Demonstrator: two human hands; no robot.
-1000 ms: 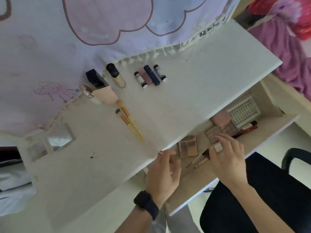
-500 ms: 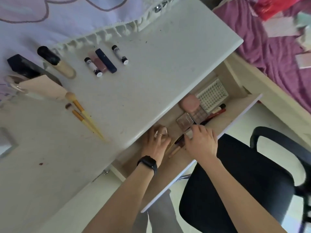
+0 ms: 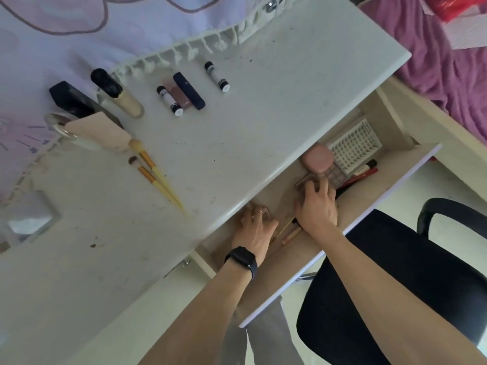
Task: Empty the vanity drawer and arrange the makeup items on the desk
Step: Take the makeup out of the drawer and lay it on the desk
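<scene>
Likely a bedroom: makeup-strewn vanity desk (image 3: 263,106) beside purple bedding (image 3: 427,56)

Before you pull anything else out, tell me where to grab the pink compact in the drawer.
Take the pink compact by its two long side edges, coming straight down from above. It lies flat, partly stacked on a palette, with the desk edge close behind and the white tray beside it, so only the top is open. The right hand is nearest.
</scene>
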